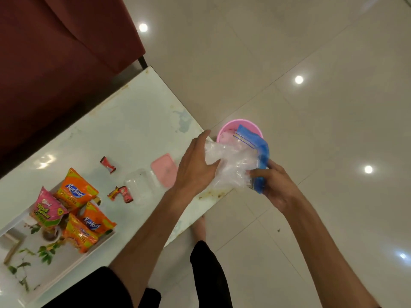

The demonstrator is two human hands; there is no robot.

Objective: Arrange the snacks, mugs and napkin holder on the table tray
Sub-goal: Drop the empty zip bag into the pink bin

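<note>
Both hands hold a crumpled clear plastic bag [231, 165] with a blue printed strip, just past the table's right corner and in front of a pink bucket [224, 130] on the floor. My left hand [196, 162] grips the bag's left side; my right hand [272, 184] pinches its blue edge. A white tray [66, 270] with a leaf print lies at the lower left, carrying several snack packets: orange Kurkure packets [75, 192] and a pink packet [47, 210]. Small red candy wrappers [107, 164] lie loose on the table.
A clear plastic box [140, 188] and its pink lid [164, 170] lie on the white table [133, 121] near my left wrist. A dark red sofa [55, 58] stands behind the table. Beige floor tiles [311, 63] spread to the right.
</note>
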